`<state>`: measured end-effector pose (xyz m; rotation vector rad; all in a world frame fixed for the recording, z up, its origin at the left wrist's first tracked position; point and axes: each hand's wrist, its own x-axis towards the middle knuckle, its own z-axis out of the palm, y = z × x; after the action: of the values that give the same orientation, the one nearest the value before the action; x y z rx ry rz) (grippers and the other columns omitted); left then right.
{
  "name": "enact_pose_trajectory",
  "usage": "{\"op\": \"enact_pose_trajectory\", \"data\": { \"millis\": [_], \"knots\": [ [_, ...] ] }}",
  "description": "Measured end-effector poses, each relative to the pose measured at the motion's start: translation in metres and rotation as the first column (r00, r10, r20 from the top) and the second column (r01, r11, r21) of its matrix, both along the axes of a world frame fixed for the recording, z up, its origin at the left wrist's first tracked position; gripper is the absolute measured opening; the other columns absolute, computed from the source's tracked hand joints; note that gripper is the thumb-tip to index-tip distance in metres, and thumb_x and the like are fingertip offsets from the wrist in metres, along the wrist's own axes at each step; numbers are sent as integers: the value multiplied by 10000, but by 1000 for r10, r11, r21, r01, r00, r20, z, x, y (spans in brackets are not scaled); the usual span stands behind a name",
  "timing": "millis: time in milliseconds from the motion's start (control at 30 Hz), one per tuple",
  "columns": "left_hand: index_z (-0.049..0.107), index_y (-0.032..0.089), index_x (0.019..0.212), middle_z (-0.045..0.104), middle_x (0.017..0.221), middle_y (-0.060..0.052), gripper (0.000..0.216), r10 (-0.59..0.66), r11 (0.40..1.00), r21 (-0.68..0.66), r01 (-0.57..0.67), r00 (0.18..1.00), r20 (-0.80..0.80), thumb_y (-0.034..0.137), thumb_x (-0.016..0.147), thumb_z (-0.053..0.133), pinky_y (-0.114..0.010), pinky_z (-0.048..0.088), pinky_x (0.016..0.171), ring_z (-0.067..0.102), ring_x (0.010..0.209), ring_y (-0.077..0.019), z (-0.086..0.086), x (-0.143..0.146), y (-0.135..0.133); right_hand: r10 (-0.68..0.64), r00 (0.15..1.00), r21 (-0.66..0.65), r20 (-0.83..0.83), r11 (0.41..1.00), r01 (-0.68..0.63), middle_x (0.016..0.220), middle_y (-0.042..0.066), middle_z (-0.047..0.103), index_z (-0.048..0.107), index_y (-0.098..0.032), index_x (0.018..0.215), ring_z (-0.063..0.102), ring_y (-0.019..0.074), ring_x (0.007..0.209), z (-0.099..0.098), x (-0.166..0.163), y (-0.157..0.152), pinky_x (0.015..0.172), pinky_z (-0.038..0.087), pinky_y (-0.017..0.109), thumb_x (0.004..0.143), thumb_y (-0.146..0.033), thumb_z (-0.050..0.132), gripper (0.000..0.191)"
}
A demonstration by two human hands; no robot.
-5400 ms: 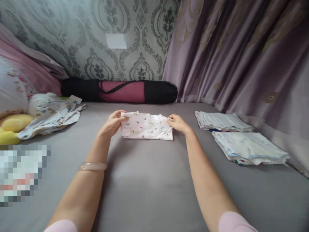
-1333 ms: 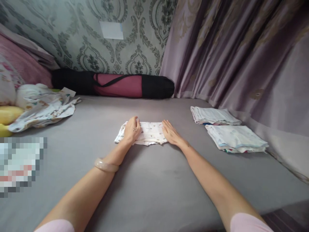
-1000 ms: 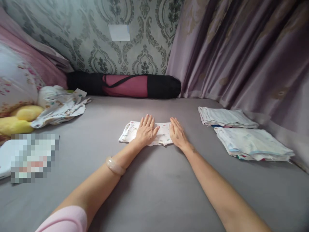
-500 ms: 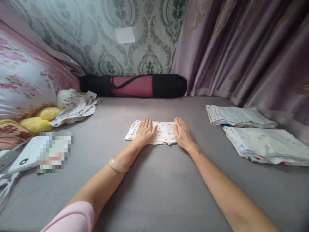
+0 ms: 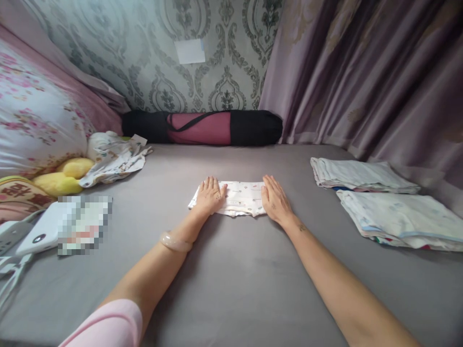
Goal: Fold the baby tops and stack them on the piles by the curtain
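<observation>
A small white folded cloth with a tiny coloured print lies flat on the grey bed sheet. My left hand rests palm down on its left end, fingers stretched out. My right hand lies flat on its right end, fingers together and straight. Neither hand holds anything. A pale bangle circles my left wrist.
Two stacks of folded cloths lie at the right, by the purple curtain. A black and pink roll bag lies along the wall. At the left are crumpled printed clothes, a yellow soft toy, a floral pillow and a white device.
The cloth was folded narrower and laid flat. Over the last second my left hand slid from the cloth's middle to its left end, while the right hand stayed at the right end.
</observation>
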<state>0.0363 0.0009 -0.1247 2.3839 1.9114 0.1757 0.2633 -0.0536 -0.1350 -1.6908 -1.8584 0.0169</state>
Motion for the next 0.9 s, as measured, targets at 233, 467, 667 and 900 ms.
{"op": "enact_pose_trajectory", "data": {
  "millis": [233,467,667,900],
  "knots": [
    [313,-5,1497,271,1570,-235,704,78,986,141,-84,996,45,471,999,165,-491,185,1197,172,1493,-309,9,-9,1,16,999,-17,31,1000,-15,1518,166,418,437,-58,1452,298,244,1455,2,-1,-2,1197,237,452,989,-355,203,598],
    [263,-56,1501,275,1568,-242,776,142,990,-22,-142,990,14,510,979,162,-467,196,1195,237,1471,-334,-2,-21,9,70,992,-113,104,992,-58,1537,165,388,416,-30,1459,270,250,1466,2,-6,-6,1212,181,424,988,-348,207,606],
    [274,-76,1487,290,1554,-266,787,145,989,-24,-144,989,27,508,966,201,-518,230,1169,264,1453,-378,-4,-21,12,-81,988,-195,133,975,107,1540,201,369,390,-44,1464,307,296,1443,2,-9,-9,1181,213,461,984,-360,296,582],
    [379,-123,1401,454,1420,-335,781,113,990,82,-113,994,7,490,938,239,-494,325,1093,416,1343,-417,-5,-22,11,-268,947,-237,178,922,306,1438,251,476,529,-25,1333,398,338,1351,12,-16,-14,1121,278,462,957,-339,387,510]
  ]
}}
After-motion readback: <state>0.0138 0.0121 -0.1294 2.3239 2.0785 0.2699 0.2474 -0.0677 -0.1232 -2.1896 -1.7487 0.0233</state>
